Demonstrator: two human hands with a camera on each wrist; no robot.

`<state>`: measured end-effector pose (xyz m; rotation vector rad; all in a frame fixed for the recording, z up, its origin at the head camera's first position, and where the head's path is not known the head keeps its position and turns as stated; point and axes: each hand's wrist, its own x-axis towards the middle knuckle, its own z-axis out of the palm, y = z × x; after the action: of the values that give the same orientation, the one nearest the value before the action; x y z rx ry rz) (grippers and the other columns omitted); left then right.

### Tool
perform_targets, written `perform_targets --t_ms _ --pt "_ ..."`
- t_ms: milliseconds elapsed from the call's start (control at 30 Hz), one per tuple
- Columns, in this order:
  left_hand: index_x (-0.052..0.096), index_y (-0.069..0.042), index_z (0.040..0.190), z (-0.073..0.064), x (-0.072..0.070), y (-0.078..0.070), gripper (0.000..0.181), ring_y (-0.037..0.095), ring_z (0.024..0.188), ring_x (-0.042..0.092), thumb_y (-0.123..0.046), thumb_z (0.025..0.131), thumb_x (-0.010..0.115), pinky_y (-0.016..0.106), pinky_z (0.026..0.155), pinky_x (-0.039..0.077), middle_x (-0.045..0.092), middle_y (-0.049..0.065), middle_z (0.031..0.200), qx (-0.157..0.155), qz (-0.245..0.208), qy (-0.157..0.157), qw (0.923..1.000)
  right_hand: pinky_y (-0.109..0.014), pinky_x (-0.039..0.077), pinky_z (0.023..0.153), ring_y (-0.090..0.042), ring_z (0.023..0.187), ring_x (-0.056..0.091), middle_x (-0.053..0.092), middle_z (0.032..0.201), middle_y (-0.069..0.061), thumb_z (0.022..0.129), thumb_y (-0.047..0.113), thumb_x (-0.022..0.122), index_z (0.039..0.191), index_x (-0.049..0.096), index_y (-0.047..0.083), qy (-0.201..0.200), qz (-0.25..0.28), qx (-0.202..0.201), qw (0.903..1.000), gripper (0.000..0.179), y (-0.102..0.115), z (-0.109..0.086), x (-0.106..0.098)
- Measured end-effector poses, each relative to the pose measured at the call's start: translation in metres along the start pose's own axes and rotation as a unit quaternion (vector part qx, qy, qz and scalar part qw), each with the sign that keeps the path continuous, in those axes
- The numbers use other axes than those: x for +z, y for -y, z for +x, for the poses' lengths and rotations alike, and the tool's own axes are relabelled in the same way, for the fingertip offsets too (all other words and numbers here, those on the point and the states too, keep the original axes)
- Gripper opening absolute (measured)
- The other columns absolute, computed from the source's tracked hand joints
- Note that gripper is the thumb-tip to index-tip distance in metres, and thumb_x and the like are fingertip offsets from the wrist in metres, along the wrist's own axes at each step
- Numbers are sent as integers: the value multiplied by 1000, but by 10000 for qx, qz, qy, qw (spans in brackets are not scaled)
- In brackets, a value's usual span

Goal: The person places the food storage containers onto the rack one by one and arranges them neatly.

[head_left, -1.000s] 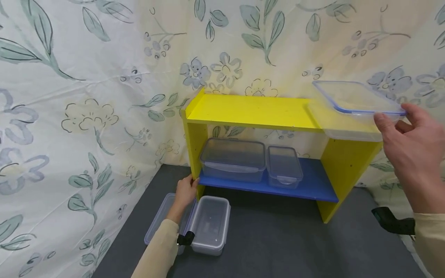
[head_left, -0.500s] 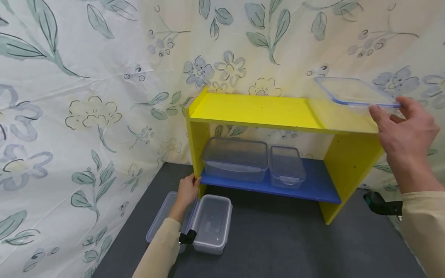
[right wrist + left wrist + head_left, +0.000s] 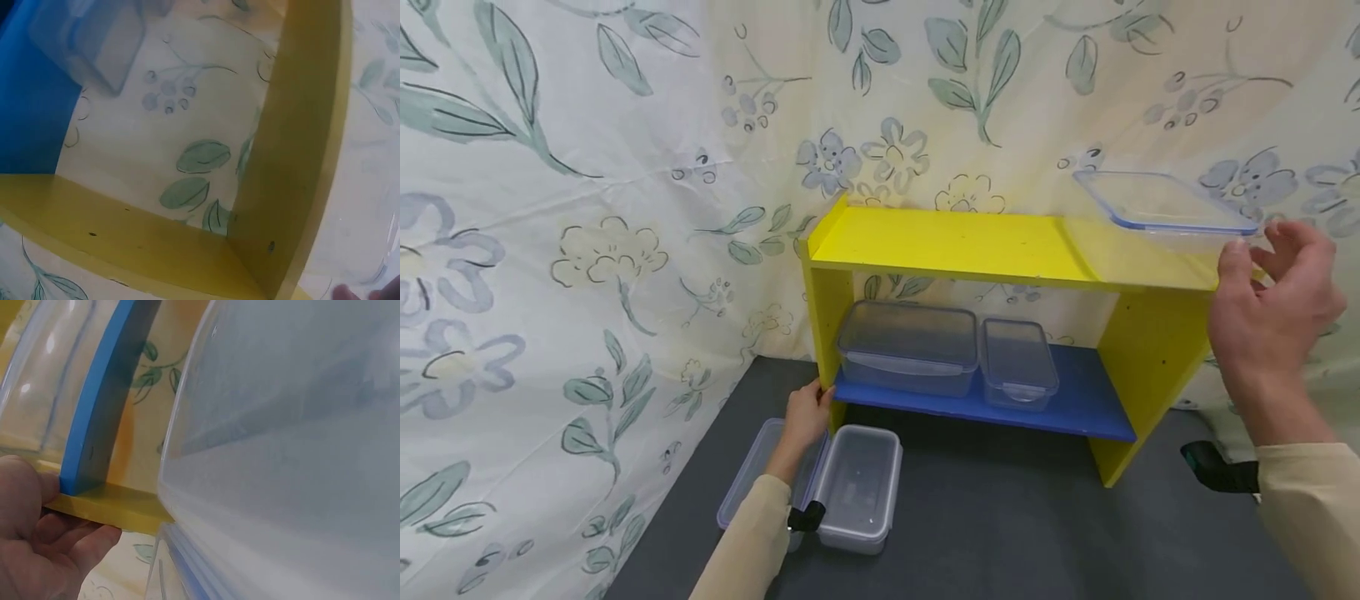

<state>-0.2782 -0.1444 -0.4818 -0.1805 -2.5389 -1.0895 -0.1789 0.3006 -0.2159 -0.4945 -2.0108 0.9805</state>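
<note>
A clear, blue-rimmed plastic food container (image 3: 1172,204) sits on the right end of the yellow top board of a small shelf unit (image 3: 955,242). My right hand (image 3: 1277,300) is just off the container's front right corner, fingers loosely bent and apart from its rim. Low in the right wrist view, only fingertips (image 3: 356,292) show. My left hand (image 3: 805,415) grips the front edge of the unit's left side panel near the blue board; in the left wrist view the thumb and fingers (image 3: 94,547) lie on either side of the yellow panel.
On the blue board (image 3: 1082,392) stand a large lidded container (image 3: 910,346) and a smaller one (image 3: 1018,362). Another lidded container (image 3: 859,487) and a blue-rimmed one (image 3: 752,475), partly behind the left forearm, are on the dark tabletop (image 3: 1000,517). Floral fabric (image 3: 625,167) hangs behind.
The blue-rimmed container has come down onto the top board. My right fingers have let go of its rim and drawn slightly away. The left hand keeps its hold on the side panel.
</note>
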Motion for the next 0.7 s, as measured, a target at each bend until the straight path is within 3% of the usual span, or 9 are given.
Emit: perform_targets --t_ms 100,267,433,500,567,667,700 --pt "64 0 91 -1 1 1 17 16 53 53 -16 96 60 28 49 43 59 9 64 41 -31 -18 10000 -17 31 111 -2 136 37 35 150 15 102 36 39 143 34 31 -504 151 -821 9952 42 -6 -12 2" --pt "64 -1 92 -1 1 2 17 17 53 54 -16 97 59 28 49 44 60 10 65 -17 -60 -19 10000 -10 33 97 10 118 37 39 136 20 95 23 46 136 46 19 -989 481 -2158 9702 41 -26 -31 7" --pt "64 -2 89 -1 2 2 18 16 52 52 -18 97 59 27 48 43 59 9 64 -165 -37 15 9999 -7 35 86 13 101 42 39 115 32 88 21 52 123 59 7 -845 930 -2558 9585 38 -43 -50 22" --pt "64 -2 88 -1 2 2 19 15 51 52 -18 97 59 26 47 42 58 9 63 -198 -34 42 9998 -6 36 82 13 95 44 51 106 21 88 20 54 117 62 1 -690 1030 -2571 9584 36 -48 -59 28" --pt "63 -2 88 -1 2 1 20 15 51 51 -18 97 58 27 47 42 58 9 63 -210 -64 58 9997 -5 37 81 13 92 45 58 102 0 88 15 56 114 62 -6 -529 1114 -2607 9575 33 -52 -67 36" --pt "63 -1 89 0 2 1 20 16 52 52 -18 98 58 27 47 42 58 10 64 -203 -96 44 9997 -3 37 80 14 91 45 55 106 -25 89 9 58 110 62 -8 -257 1137 -2616 9581 28 -58 -79 47" --pt "64 -1 90 0 2 1 20 16 52 52 -19 98 58 27 48 42 59 10 65 -204 -80 36 9998 -2 37 80 15 91 45 55 104 -24 88 7 59 109 63 -7 -163 1131 -2612 9585 25 -60 -84 51"
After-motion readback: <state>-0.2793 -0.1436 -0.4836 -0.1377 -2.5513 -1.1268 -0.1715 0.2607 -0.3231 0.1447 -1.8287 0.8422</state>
